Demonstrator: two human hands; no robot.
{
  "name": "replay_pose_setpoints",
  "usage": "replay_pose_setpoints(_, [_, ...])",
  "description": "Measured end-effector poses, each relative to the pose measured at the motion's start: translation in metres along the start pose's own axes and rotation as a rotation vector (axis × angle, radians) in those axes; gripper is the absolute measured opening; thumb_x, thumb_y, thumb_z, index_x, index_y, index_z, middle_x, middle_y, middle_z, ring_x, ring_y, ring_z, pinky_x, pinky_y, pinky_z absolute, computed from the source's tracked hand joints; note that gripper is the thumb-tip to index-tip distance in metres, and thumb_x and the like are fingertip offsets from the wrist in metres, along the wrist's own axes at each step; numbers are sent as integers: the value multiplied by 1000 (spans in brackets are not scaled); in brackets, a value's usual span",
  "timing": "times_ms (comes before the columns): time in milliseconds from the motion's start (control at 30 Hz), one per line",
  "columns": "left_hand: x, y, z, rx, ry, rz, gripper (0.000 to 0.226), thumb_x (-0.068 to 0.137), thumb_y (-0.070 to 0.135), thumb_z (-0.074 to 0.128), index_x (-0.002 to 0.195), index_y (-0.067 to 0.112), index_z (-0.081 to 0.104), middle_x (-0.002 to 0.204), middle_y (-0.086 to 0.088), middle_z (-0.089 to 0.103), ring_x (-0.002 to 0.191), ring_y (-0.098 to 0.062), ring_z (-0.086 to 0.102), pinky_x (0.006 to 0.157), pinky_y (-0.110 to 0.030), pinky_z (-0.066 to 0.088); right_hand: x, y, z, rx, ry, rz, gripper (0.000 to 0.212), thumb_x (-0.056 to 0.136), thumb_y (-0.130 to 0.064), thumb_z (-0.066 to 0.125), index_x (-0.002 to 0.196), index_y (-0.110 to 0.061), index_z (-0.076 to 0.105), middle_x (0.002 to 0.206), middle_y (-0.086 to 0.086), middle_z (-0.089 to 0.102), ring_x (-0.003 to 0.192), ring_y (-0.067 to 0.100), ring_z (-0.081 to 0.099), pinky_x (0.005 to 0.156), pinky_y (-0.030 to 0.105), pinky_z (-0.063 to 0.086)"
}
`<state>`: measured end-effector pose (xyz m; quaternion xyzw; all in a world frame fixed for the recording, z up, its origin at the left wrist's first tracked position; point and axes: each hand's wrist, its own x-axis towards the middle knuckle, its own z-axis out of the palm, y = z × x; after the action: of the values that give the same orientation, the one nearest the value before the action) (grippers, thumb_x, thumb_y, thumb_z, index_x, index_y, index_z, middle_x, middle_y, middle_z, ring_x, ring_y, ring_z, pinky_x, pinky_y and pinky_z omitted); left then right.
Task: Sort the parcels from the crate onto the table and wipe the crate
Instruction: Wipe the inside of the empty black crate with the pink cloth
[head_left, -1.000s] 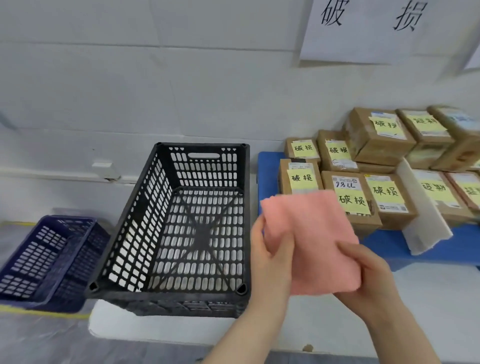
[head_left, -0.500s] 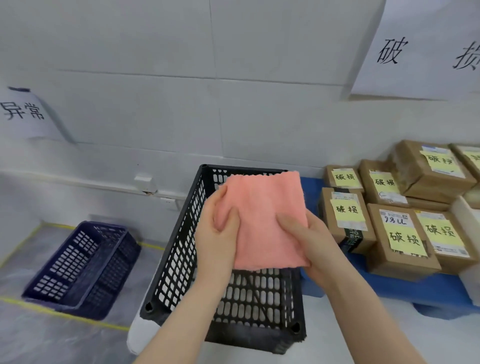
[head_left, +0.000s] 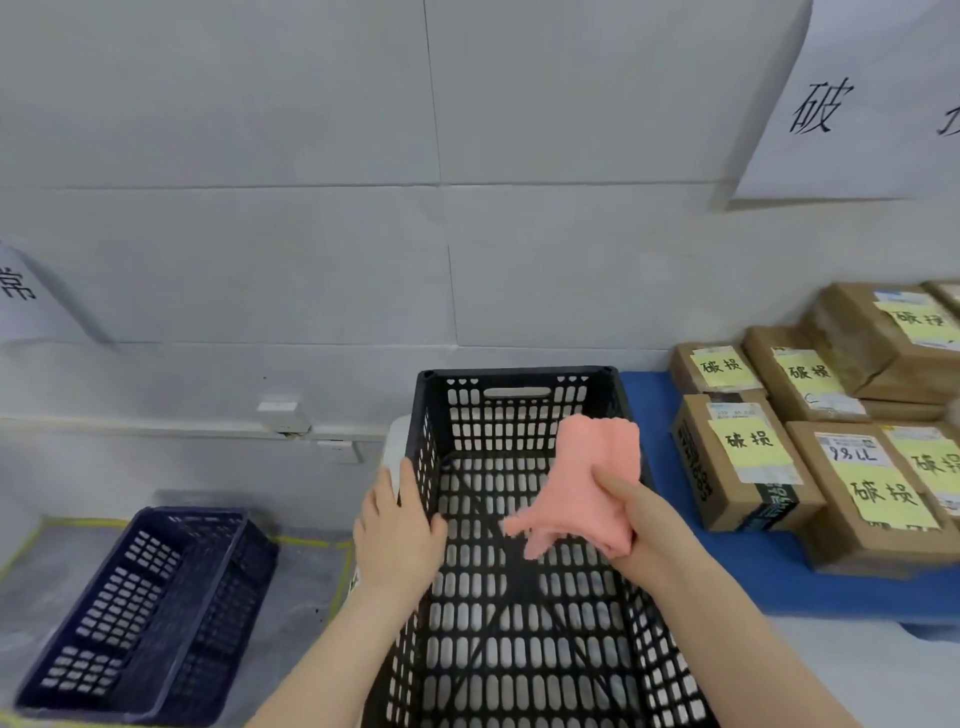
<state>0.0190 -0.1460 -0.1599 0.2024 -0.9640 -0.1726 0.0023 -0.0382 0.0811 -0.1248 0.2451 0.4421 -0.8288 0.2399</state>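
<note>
Gripping the left wall of the black crate (head_left: 519, 375): left hand (head_left: 397, 525), thumb inside, fingers outside. Right hand (head_left: 644, 535) pinches a bunched pink cloth (head_left: 587, 478) above the crate's floor, towards its right wall. Crate sits on the white worktop (head_left: 857, 670) and holds no parcels. Parcels (head_left: 748, 462) with yellow notes lie on a blue mat (head_left: 654, 415) just right of the crate. Dark blue crate (head_left: 145, 613) on the floor, left.

single head-worn view looks forward and down, close over the crate (head_left: 519, 382).
</note>
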Motion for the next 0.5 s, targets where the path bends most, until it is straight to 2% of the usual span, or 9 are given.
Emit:
replay_pose_setpoints(67, [4,-12,12,-18,-112,-29,78,96,23,44,152,19,-10,158,-13,10,103,-25,57,82,-33,49,14,-6,5,-44,64,-56,16,91,-10,61,106,-3,58,102,17,67,91,32,67,65,41,59])
replay_pose_setpoints(133, [9,-17,20,35,-108,-27,80,94,11,40,151,17,-17,155,-9,18,73,-17,55,60,-26,42,28,-17,18,-141,65,-165,22,93,-16,60,111,-4,57,104,12,64,92,28,64,74,42,58])
replay_pose_setpoints(200, [13,-19,26,137,-92,-33,85,91,6,40,149,16,-21,152,-4,22,63,-14,47,54,-24,36,41,-35,43,-383,131,-348,27,92,-27,62,118,-18,58,109,3,65,99,23,63,84,41,54])
replay_pose_setpoints(267, [14,-21,30,197,-101,-35,88,89,6,40,148,16,-25,151,0,23,54,-9,38,50,-22,31,56,-46,78,-685,166,-609,3,93,-28,56,91,-28,58,92,-6,67,88,12,64,73,29,50])
replay_pose_setpoints(333, [14,-23,34,232,-108,-45,90,87,7,38,144,19,-31,149,5,22,47,-9,30,45,-20,26,83,-42,113,-944,135,-918,18,94,-27,44,79,-33,52,73,-15,57,67,4,54,58,26,42])
replay_pose_setpoints(367, [16,-24,36,252,-102,-54,90,87,7,37,141,21,-34,148,7,22,46,-9,28,42,-22,22,98,-35,126,-1078,97,-1027,21,95,-24,40,91,-35,56,81,-17,56,69,6,52,57,29,42])
replay_pose_setpoints(400, [17,-24,37,266,-99,-61,90,87,8,36,139,22,-37,147,10,23,45,-10,27,40,-23,20,117,-26,135,-1251,56,-1098,30,97,-20,38,114,-35,56,101,-13,59,81,11,55,60,34,46])
replay_pose_setpoints(467, [18,-24,40,276,-88,-89,89,88,12,35,137,23,-38,142,14,26,45,-10,26,39,-23,19,152,0,139,-1691,-45,-1024,48,98,-16,40,144,-29,36,143,2,42,118,25,49,85,44,50])
replay_pose_setpoints(500, [17,-24,40,271,-88,-103,88,89,15,35,140,25,-36,141,15,26,45,-11,27,41,-23,21,164,13,136,-1930,-80,-927,54,98,-18,40,149,-27,26,154,7,27,134,30,35,101,48,41])
